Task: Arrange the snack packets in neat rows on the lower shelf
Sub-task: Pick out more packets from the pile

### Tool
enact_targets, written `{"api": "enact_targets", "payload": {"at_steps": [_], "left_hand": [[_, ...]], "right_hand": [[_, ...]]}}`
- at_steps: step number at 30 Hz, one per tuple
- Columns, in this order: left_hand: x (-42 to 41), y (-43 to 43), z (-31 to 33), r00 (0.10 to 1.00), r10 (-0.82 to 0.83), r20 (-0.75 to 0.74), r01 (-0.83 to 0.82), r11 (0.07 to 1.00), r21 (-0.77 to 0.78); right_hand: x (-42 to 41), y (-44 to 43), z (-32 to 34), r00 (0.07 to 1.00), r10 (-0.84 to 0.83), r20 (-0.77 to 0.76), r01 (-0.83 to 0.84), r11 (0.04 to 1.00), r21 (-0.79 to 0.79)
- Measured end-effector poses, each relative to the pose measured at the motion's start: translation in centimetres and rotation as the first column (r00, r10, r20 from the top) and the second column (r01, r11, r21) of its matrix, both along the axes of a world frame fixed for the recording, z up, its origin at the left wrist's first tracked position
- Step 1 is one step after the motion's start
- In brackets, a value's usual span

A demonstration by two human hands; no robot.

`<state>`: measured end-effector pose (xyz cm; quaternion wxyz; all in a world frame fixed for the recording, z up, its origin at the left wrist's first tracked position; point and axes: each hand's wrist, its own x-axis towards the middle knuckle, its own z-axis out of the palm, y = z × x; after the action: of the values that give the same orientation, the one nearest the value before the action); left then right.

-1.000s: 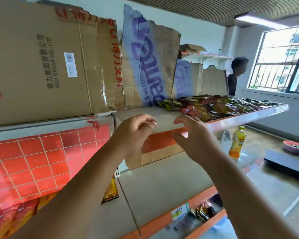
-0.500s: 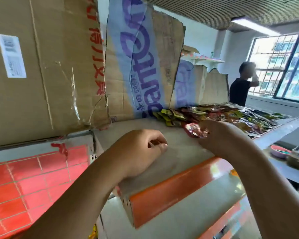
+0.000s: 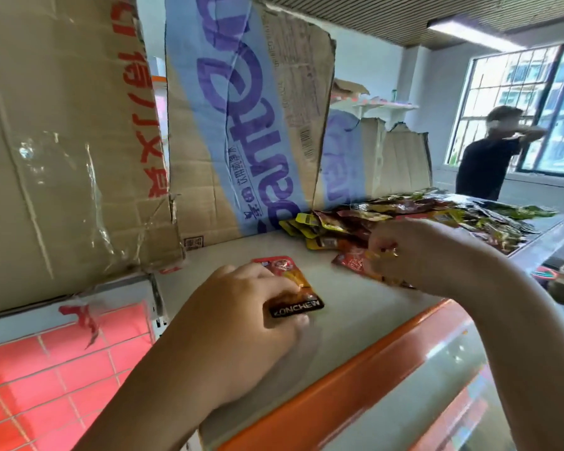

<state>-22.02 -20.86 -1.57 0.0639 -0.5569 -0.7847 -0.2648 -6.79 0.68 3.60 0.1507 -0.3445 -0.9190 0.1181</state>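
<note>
A red snack pkt [image 3: 290, 281] w/ a black band at its near end is laid flat on the shelf [image 3: 349, 314], near the front. It is pinched by the left hand [image 3: 241, 320], fingers on top, thumb at the band. To the right, a second red pkt [image 3: 350, 263], at the near edge of a loose pile of pkts [image 3: 420, 216], is gripped by the curled fingers of the right hand [image 3: 417, 255]; detail there is blurred. Torn cardboard boxes [image 3: 241, 125] are stood along the shelf's back. A person [image 3: 485, 164] is seen by the window [image 3: 551, 109].
</note>
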Motion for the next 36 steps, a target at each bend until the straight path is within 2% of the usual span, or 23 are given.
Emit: {"api": "enact_targets", "payload": {"at_steps": [2,4,7,9,11,17,21,24,27,30,36], "left_hand": [[0.1,-0.1,0.0,1.0,0.003,0.003,-0.003,1.0,0.021],[0.2,-0.1,0.2,1.0,0.01,0.008,-0.01,1.0,-0.002],[0.3,0.2,0.2,0.996,0.033,-0.08,-0.042,0.992,-0.121],[0.6,0.2,0.2,0.997,0.063,-0.047,-0.069,0.987,-0.144],[0.6,0.0,0.3,0.996,0.089,0.017,-0.087,0.991,-0.101],[1.3,0.4,1.0,0.967,0.217,0.133,-0.206,0.974,-0.094],[2.3,0.7,2.4,0.903,0.378,0.206,-0.329,0.914,-0.237],[4.1,1.4,3.1,0.858,0.499,0.123,-0.437,0.834,-0.337],[6.3,2.4,2.2,0.804,0.592,0.064,-0.566,0.794,-0.222],[7.6,2.8,1.3,0.754,0.654,0.064,-0.647,0.756,-0.098],[8.5,2.8,2.0,0.728,0.668,0.156,-0.654,0.744,-0.133]], "right_hand": [[-0.1,0.1,-0.7,0.995,0.032,0.096,-0.032,0.999,-0.004],[-0.3,-0.5,-1.4,0.991,0.129,0.043,-0.133,0.988,0.084],[-0.7,-1.3,-2.2,0.941,0.336,-0.036,-0.332,0.939,0.091],[-0.8,-1.1,-2.4,0.895,0.444,-0.042,-0.44,0.895,0.078],[-0.8,-0.4,-2.5,0.866,0.497,-0.051,-0.494,0.867,0.064],[-0.6,0.9,-3.2,0.822,0.562,-0.09,-0.554,0.826,0.099],[-0.3,1.1,-3.5,0.805,0.565,-0.179,-0.558,0.825,0.093],[0.0,1.1,-3.6,0.798,0.544,-0.26,-0.541,0.836,0.089],[0.2,1.2,-3.5,0.784,0.525,-0.331,-0.524,0.846,0.099],[0.6,1.2,-3.4,0.752,0.566,-0.337,-0.581,0.811,0.067],[1.0,1.3,-3.2,0.757,0.615,-0.222,-0.623,0.781,0.04]]}}
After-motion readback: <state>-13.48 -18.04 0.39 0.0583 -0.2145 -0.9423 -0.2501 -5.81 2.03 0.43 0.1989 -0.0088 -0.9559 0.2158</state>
